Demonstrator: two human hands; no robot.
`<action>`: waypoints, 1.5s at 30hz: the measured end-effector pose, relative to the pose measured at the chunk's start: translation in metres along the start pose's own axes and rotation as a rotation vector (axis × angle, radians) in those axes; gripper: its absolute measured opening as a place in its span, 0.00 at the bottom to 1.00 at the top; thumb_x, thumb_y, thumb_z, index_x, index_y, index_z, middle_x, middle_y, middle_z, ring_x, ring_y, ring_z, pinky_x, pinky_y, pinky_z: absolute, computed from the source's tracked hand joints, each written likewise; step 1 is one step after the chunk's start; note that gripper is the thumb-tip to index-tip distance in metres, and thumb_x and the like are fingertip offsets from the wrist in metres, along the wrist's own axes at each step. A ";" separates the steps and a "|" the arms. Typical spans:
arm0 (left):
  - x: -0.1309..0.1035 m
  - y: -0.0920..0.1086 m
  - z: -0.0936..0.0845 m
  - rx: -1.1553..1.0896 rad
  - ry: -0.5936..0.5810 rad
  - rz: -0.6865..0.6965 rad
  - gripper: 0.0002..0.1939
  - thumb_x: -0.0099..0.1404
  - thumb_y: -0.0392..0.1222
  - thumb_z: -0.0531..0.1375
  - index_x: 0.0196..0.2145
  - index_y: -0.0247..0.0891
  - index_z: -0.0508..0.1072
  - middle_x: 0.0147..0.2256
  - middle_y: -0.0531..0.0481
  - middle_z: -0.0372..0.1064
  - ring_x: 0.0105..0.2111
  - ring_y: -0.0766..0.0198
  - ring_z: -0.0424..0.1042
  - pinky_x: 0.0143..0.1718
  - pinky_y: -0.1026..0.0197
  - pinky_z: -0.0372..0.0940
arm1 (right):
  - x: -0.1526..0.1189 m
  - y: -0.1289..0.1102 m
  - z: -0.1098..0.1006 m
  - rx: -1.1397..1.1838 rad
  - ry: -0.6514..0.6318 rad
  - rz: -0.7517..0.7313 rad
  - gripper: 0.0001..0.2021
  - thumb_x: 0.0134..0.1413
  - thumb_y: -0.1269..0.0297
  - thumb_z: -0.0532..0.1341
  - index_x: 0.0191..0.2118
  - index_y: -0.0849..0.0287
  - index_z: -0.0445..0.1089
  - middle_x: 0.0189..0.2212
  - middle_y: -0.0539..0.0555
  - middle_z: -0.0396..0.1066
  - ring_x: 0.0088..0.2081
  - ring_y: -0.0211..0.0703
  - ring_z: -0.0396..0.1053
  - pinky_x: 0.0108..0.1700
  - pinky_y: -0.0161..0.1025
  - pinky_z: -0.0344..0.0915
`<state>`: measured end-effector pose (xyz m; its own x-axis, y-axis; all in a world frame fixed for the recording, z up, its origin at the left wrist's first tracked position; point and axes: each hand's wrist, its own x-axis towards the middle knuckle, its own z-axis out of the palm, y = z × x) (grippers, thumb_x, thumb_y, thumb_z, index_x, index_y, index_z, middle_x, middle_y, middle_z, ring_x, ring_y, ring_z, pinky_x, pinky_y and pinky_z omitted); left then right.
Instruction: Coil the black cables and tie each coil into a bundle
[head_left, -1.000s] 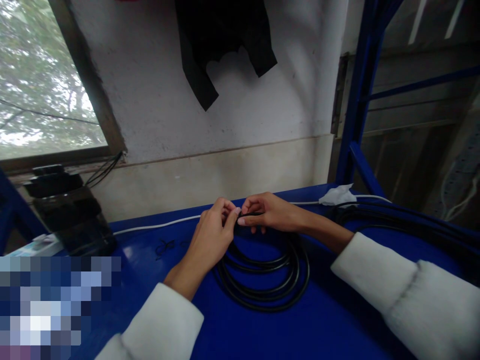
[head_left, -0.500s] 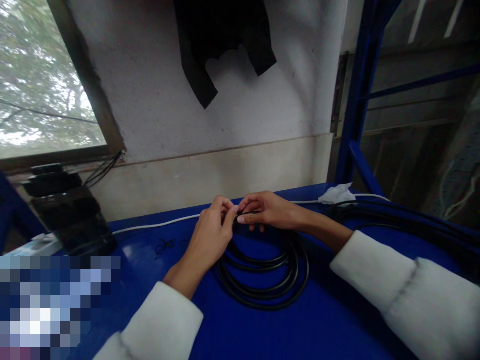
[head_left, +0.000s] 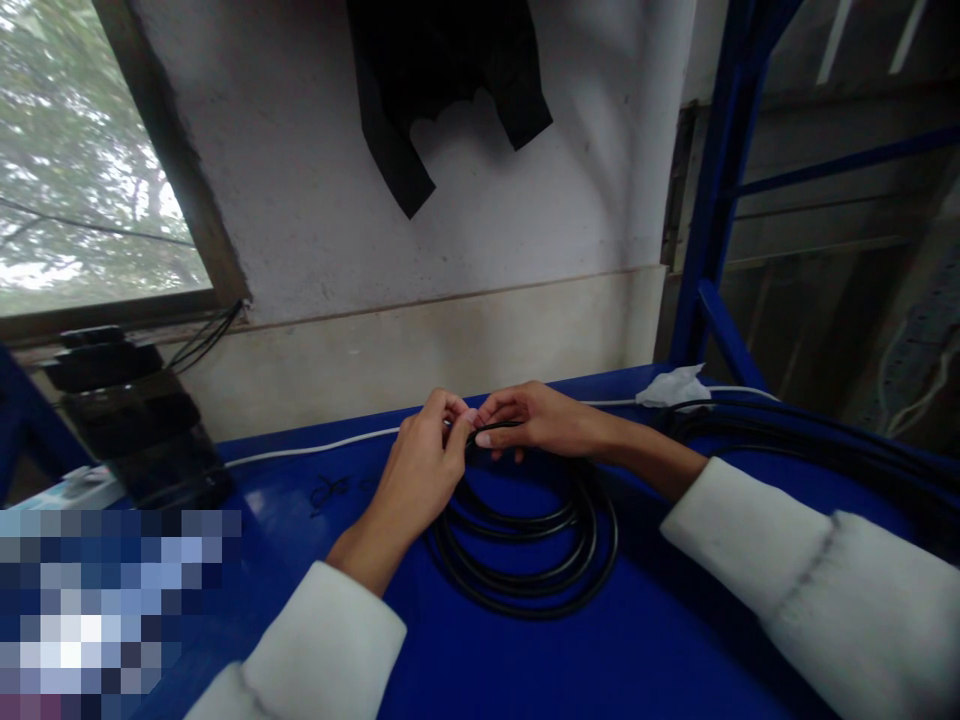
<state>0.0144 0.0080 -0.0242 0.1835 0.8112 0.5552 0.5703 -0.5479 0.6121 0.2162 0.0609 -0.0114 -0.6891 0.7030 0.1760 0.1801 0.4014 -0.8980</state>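
Observation:
A coiled black cable (head_left: 525, 580) lies in several loops on the blue table (head_left: 637, 650). At the far side of the coil my left hand (head_left: 433, 445) is closed, its thumb and fingers pinching the cable. My right hand (head_left: 529, 420) meets it there, fingertips nearly touching the left ones, also closed on the cable with the thumb along it. Anything small between the fingertips is hidden. Left of my left hand lie a few thin black ties (head_left: 328, 490).
A dark bottle (head_left: 142, 430) stands at the left. Behind my hands a white cord (head_left: 300, 452) runs along the table's back edge, with white crumpled material (head_left: 675, 388) on it at the right. More black cable (head_left: 810, 440) lies at the right, near a blue post (head_left: 720, 200).
Both hands stay at the far side of the coil; only the fingers shift slightly. The coil lies where it was.

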 end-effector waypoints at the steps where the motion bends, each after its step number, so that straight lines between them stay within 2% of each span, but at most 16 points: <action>1: 0.000 0.001 0.000 0.005 0.000 0.001 0.08 0.74 0.48 0.56 0.42 0.42 0.70 0.39 0.47 0.77 0.37 0.58 0.78 0.34 0.61 0.68 | 0.000 0.000 0.000 0.003 0.007 0.005 0.21 0.51 0.51 0.73 0.43 0.60 0.73 0.36 0.53 0.77 0.36 0.43 0.76 0.31 0.34 0.70; 8: -0.001 0.004 -0.001 0.044 -0.002 -0.008 0.10 0.74 0.49 0.56 0.41 0.41 0.71 0.36 0.48 0.78 0.31 0.60 0.77 0.31 0.62 0.66 | 0.002 0.001 0.000 0.025 0.050 0.018 0.23 0.47 0.52 0.76 0.43 0.59 0.73 0.37 0.54 0.77 0.35 0.43 0.75 0.30 0.35 0.69; 17: 0.000 0.003 0.000 0.018 0.009 -0.008 0.09 0.74 0.48 0.57 0.39 0.41 0.70 0.35 0.49 0.76 0.31 0.61 0.76 0.31 0.62 0.66 | 0.003 0.000 -0.001 0.027 0.105 0.020 0.23 0.43 0.54 0.77 0.43 0.59 0.73 0.33 0.52 0.75 0.34 0.42 0.73 0.31 0.35 0.70; 26: 0.002 -0.002 0.002 -0.032 0.032 -0.016 0.08 0.74 0.47 0.57 0.39 0.41 0.69 0.33 0.49 0.76 0.30 0.61 0.76 0.30 0.62 0.66 | 0.005 0.001 0.000 0.055 0.165 0.009 0.24 0.42 0.57 0.77 0.43 0.59 0.72 0.33 0.52 0.75 0.35 0.43 0.74 0.30 0.34 0.70; 35: 0.002 -0.002 0.003 -0.053 0.039 -0.040 0.09 0.74 0.47 0.57 0.38 0.41 0.70 0.34 0.49 0.76 0.31 0.60 0.76 0.29 0.62 0.66 | 0.005 0.003 -0.003 0.069 0.182 -0.030 0.20 0.44 0.58 0.77 0.41 0.61 0.76 0.34 0.53 0.80 0.38 0.43 0.77 0.45 0.39 0.72; 45: 0.002 -0.003 0.004 -0.074 0.032 -0.056 0.09 0.74 0.48 0.57 0.39 0.40 0.70 0.34 0.49 0.76 0.29 0.61 0.76 0.29 0.62 0.66 | 0.007 0.005 -0.003 0.076 0.204 -0.062 0.19 0.43 0.60 0.77 0.41 0.61 0.76 0.34 0.53 0.81 0.39 0.44 0.79 0.45 0.40 0.73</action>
<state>0.0162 0.0116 -0.0269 0.1268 0.8347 0.5360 0.5181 -0.5165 0.6818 0.2142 0.0695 -0.0140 -0.5398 0.7854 0.3028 0.0833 0.4078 -0.9093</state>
